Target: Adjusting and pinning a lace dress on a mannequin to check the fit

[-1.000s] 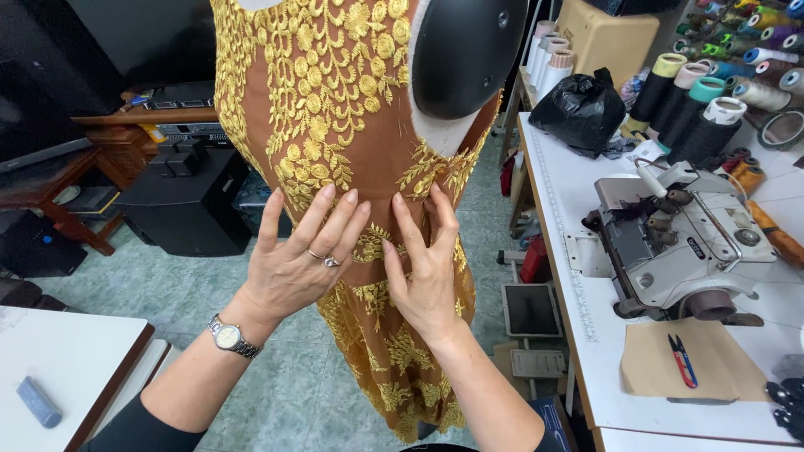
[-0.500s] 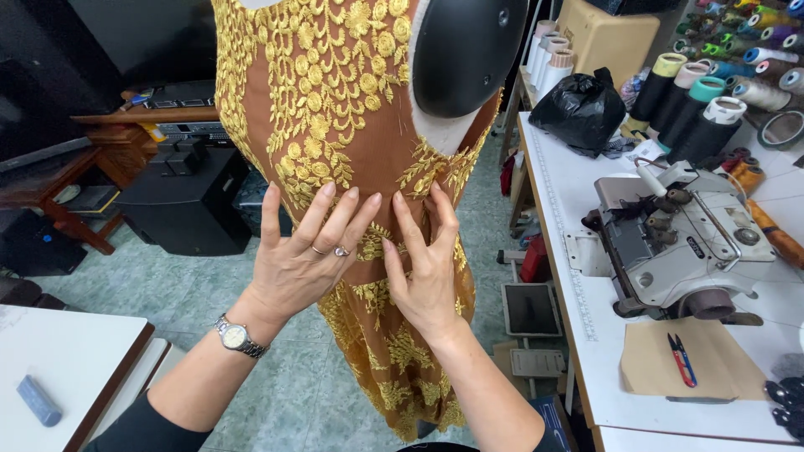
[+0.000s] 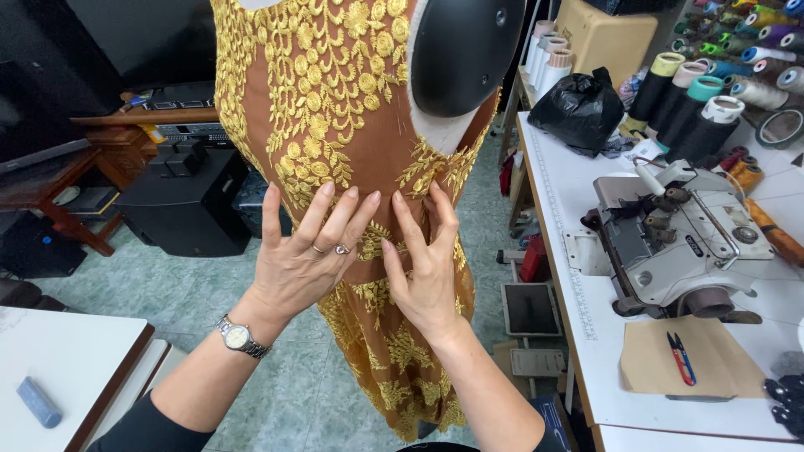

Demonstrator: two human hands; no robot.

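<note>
Both hands lie on a brown dress (image 3: 352,125) with gold lace embroidery, which hangs on a dressmaker's form in the upper middle of the view. The left hand (image 3: 306,259) is open and flat, its fingers spread on the waist of the dress; it grips nothing, and it wears rings and a wristwatch (image 3: 240,336). The right hand (image 3: 427,268) is just beside it, also open, with the fingertips pressing the fabric near the side seam; whether they pinch a fold there, one cannot tell. The black shoulder cap (image 3: 465,50) of the form sticks out above the right hand. To the right stands a white work table (image 3: 569,251) with a grey overlock sewing machine (image 3: 678,243), a black plastic bag (image 3: 582,109), many thread cones (image 3: 695,105), and small thread snips (image 3: 680,358) on a brown paper piece. At the lower left is another white table (image 3: 67,360) with a blue chalk block (image 3: 38,402). The floor (image 3: 151,285) has pale green tiles, and dark wooden furniture stands behind on the left.
</note>
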